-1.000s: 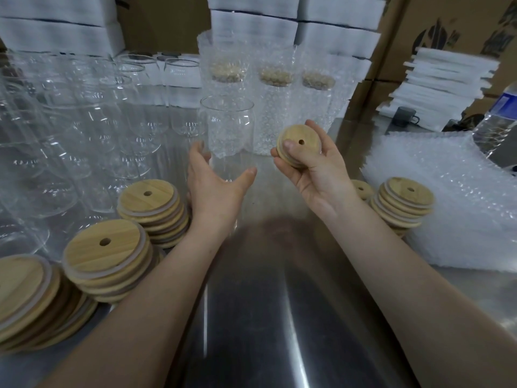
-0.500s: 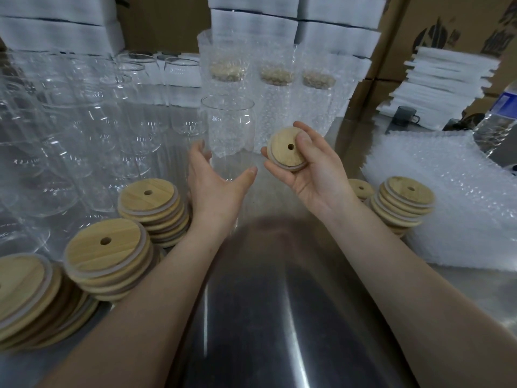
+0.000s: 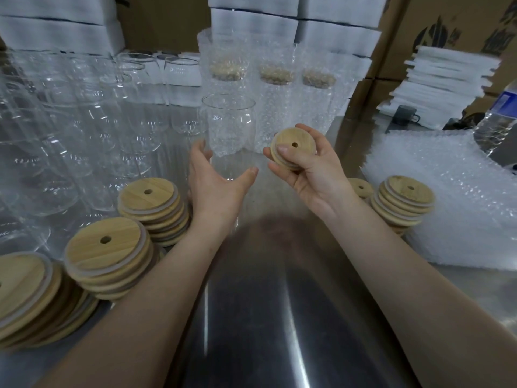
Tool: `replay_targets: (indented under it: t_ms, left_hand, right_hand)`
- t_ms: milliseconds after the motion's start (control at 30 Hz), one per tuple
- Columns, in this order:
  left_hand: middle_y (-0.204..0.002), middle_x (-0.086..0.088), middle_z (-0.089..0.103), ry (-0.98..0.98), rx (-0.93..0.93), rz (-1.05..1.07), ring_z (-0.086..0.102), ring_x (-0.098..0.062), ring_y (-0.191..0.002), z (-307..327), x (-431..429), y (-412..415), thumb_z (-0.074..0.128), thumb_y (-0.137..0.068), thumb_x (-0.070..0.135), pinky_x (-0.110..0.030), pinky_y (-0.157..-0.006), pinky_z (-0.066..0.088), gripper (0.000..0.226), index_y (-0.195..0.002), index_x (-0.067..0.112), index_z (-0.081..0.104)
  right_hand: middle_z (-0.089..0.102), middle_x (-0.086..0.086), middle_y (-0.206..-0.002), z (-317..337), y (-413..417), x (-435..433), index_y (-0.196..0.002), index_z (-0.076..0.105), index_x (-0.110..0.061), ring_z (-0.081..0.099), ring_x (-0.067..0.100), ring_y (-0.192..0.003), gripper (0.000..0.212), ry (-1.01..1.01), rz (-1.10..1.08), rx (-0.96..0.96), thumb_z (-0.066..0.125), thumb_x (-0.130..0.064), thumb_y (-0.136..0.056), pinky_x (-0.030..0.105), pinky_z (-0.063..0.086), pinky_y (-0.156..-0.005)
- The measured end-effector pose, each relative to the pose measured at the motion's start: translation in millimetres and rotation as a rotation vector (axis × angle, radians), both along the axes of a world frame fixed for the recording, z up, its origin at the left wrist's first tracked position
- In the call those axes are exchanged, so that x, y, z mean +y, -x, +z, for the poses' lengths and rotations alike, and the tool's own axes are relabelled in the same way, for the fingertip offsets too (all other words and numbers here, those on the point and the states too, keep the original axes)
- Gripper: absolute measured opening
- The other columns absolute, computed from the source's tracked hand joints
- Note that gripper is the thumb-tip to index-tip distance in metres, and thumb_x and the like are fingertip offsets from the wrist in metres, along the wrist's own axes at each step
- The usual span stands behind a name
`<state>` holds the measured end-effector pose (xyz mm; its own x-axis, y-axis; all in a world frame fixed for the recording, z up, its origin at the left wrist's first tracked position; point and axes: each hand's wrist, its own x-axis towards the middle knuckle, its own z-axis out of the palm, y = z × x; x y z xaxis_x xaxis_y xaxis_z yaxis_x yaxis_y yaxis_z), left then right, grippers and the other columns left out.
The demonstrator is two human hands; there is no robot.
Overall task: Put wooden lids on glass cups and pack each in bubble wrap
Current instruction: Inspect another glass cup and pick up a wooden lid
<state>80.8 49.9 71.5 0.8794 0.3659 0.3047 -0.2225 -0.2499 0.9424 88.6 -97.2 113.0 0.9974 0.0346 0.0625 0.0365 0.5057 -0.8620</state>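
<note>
The glass cup [image 3: 228,121] stands upright and uncovered on the steel bench [image 3: 265,317], mid-view. The left hand [image 3: 216,183] holds it low down, fingers [image 3: 200,148] curved round the far side and thumb on the near side. Just right of the cup and apart from it, the right hand [image 3: 310,177] grips a wooden lid [image 3: 303,140]. Its thumb lies across the face and its fingers curl behind the rim. The lid tilts toward the camera, straw hole showing, and is not yet over the mouth.

To seat it well, the lid probably wants levelling, seal side down, and centring over the rim before an even push. The left hand should brace the base, since glass can skid on steel.

Three wrapped cups [image 3: 275,107] stand directly behind, and bare glasses [image 3: 84,121] crowd the left, so there is little room for a wide swing. Lid stacks [image 3: 151,200] sit near the left wrist and another stack [image 3: 405,200] near the right. Bubble wrap sheets [image 3: 453,197] are piled at the right for the packing to come.
</note>
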Motion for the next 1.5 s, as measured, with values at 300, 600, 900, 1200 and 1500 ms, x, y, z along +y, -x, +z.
replay_targets:
  t_ms: [300, 600, 900, 1200, 1500]
  left_hand:
    - [-0.146, -0.004, 0.04, 0.008, -0.002, 0.004, 0.039, -0.019, -0.137, -0.7, -0.1, -1.4, 0.084, -0.075, 0.029, -0.049, -0.114, 0.032, 0.092, -0.147, 0.018, 0.027]
    - [-0.143, -0.003, 0.041, 0.01, -0.007, 0.008, 0.04, -0.019, -0.135, -1.7, -0.6, -2.3, 0.084, -0.075, 0.029, -0.05, -0.113, 0.033, 0.09, -0.145, 0.018, 0.028]
    - [-0.144, -0.002, 0.041, 0.001, 0.005, 0.004, 0.04, -0.019, -0.135, -1.4, 0.0, -2.9, 0.084, -0.075, 0.031, -0.05, -0.113, 0.033, 0.092, -0.146, 0.018, 0.027]
    - [-0.146, -0.004, 0.04, 0.0, 0.001, 0.0, 0.038, -0.019, -0.137, -0.2, -0.1, -1.1, 0.083, -0.076, 0.029, -0.049, -0.114, 0.033, 0.09, -0.146, 0.017, 0.028]
    - [-0.137, 0.012, 0.037, 0.055, -0.022, -0.046, 0.035, -0.004, -0.13, -0.1, 0.0, 1.6, 0.085, -0.074, 0.027, -0.034, -0.114, 0.032, 0.098, -0.15, 0.019, 0.024]
  right_hand:
    - [0.052, 0.026, -0.128, -1.8, -6.0, 0.4, -0.138, 0.045, -0.009, 0.06, 0.049, -0.114, 0.057, -0.152, 0.111, 0.056, 0.041, 0.023, -0.09, 0.051, 0.056, -0.09]
    - [0.055, 0.03, -0.133, -2.4, -4.4, -1.2, -0.125, 0.052, -0.011, 0.069, 0.044, -0.099, 0.028, -0.076, 0.096, -0.016, 0.046, 0.0, -0.1, 0.042, 0.062, -0.07]
    - [0.062, 0.024, -0.126, -4.5, -2.1, -4.7, -0.111, 0.06, -0.02, 0.073, 0.036, -0.09, 0.016, 0.032, 0.027, -0.052, 0.061, -0.016, -0.095, 0.035, 0.059, -0.055]
    - [0.065, 0.023, -0.122, -2.4, -2.6, -2.5, -0.118, 0.057, -0.016, 0.071, 0.041, -0.096, 0.028, -0.074, 0.067, -0.036, 0.038, -0.033, -0.106, 0.04, 0.061, -0.063]
    - [0.054, 0.023, -0.138, -0.9, -2.7, -2.1, -0.125, 0.057, -0.018, 0.063, 0.048, -0.11, 0.035, -0.237, 0.109, 0.024, 0.034, -0.036, -0.106, 0.053, 0.055, -0.091]
